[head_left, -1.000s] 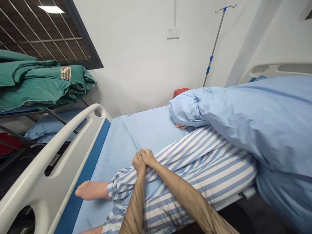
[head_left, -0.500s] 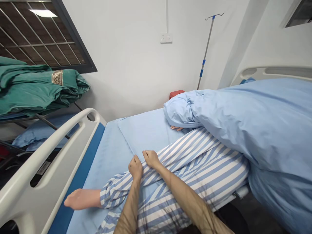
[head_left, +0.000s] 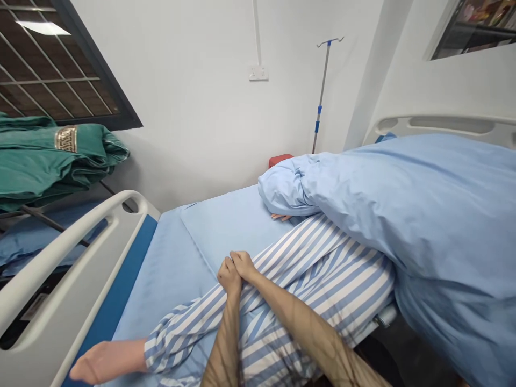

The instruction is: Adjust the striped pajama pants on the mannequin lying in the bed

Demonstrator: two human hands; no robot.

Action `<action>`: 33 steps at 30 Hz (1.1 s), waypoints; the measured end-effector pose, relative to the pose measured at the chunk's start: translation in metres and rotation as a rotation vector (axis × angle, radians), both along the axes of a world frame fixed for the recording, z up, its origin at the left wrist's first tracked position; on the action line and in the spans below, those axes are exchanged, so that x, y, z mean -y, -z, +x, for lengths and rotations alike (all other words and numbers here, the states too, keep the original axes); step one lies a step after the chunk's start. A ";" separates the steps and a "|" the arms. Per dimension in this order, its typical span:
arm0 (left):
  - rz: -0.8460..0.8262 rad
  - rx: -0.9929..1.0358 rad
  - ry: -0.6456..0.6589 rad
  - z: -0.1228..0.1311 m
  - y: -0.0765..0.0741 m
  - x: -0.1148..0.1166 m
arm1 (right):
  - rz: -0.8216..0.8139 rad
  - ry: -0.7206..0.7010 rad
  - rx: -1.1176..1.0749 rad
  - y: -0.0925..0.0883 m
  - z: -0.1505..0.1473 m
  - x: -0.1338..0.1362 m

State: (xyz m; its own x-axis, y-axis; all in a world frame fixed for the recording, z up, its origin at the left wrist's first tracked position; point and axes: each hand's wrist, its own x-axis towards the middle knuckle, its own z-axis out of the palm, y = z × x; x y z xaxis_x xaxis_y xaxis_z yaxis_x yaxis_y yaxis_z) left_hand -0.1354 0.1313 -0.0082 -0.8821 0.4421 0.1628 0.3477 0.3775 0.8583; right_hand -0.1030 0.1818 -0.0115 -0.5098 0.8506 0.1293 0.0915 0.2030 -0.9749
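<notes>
Striped trouser leg (head_left: 290, 252): blue and white, slanting across the light-blue sheet (head_left: 205, 231), its middle stretch beneath both fists.
Green cloth (head_left: 36, 172): folded pile, patterned band, below the barred window (head_left: 40, 80).
Bed end board (head_left: 88, 285): pale, with cut-outs.
Bare foot (head_left: 110, 360): out of the trouser cuff, toes toward the board.
Left hand (head_left: 229, 276): curled into a fist, touching its partner; cannot tell from where I stand whether cloth is caught inside.
Right hand (head_left: 244, 264): likewise curled, pressed alongside; grip on cloth equally unclear.
Lying figure's fingers (head_left: 282, 217): poking from under the quilt.
Pole (head_left: 321, 99): hooked top, near the wall.
Blue quilt (head_left: 382, 199): heaped over the upper trousers.
</notes>
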 end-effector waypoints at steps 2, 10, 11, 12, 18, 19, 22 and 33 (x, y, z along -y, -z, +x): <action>-0.023 -0.023 0.033 0.001 0.002 0.001 | 0.044 -0.040 0.061 -0.012 0.006 -0.006; 0.025 -0.020 0.051 0.006 -0.005 -0.009 | 0.284 0.002 0.222 -0.014 0.044 -0.018; 0.062 0.008 0.078 0.008 -0.011 -0.014 | 0.288 0.024 0.237 -0.011 0.045 -0.017; 0.109 0.032 0.103 0.011 -0.017 -0.019 | 0.278 0.052 0.240 -0.008 0.044 -0.018; 0.166 0.035 0.060 0.022 -0.024 -0.041 | 0.119 0.115 0.179 -0.006 0.033 -0.030; 0.086 -0.003 0.066 0.022 -0.019 -0.041 | 0.082 0.114 0.161 -0.008 0.033 -0.033; -0.161 -0.109 0.188 0.024 -0.008 -0.040 | 0.004 0.126 0.135 -0.017 0.040 -0.044; -0.199 -0.098 0.189 0.025 -0.015 -0.053 | 0.359 0.094 0.209 -0.026 0.108 -0.084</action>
State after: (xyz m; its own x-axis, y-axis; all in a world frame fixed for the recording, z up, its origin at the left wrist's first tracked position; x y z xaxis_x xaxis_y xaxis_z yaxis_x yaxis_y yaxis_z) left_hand -0.1103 0.1845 0.0071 -0.7653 0.6290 0.1368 0.5056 0.4558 0.7325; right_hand 0.0052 0.2658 0.0146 -0.4787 0.8146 0.3276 0.3144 0.5074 -0.8023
